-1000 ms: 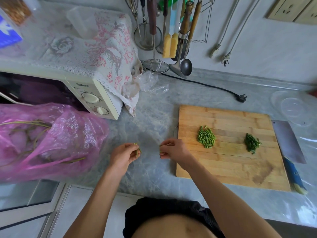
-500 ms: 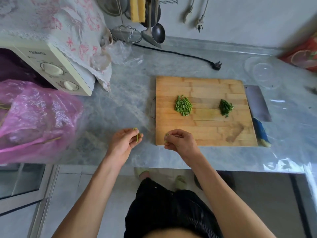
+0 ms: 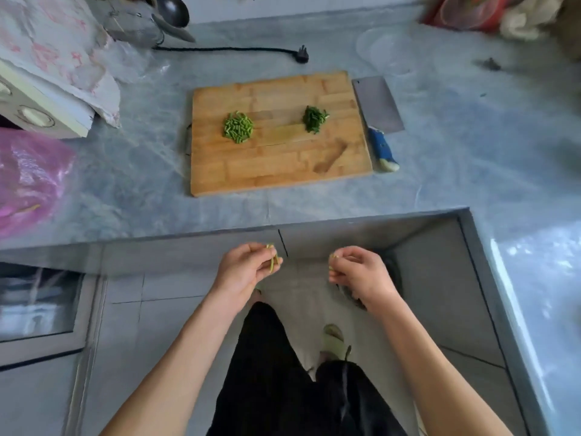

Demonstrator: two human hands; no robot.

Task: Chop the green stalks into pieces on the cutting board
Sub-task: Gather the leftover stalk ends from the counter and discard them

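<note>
A wooden cutting board (image 3: pixel 276 165) lies on the grey counter. On it sit a pile of light green stalk pieces (image 3: pixel 238 130) and a smaller pile of dark green bits (image 3: pixel 314 119). A cleaver (image 3: pixel 379 105) with a blue handle lies along the board's right edge. Both hands hang below the counter edge, over the floor. My left hand (image 3: pixel 246 270) pinches a short green stalk piece (image 3: pixel 273 262). My right hand (image 3: pixel 358 272) has curled fingers that pinch small green bits (image 3: pixel 334 256).
A pink plastic bag (image 3: pixel 28 177) with stalks lies at the left of the counter. A microwave under a floral cloth (image 3: pixel 59 67) stands at the back left. A black plug and cord (image 3: pixel 298 55) lie behind the board. A clear lid (image 3: pixel 385 51) sits at the back right.
Both hands have drawn back from the counter, off its front edge and over the floor, still holding green bits. The view has tilted down and backed away from the board.
</note>
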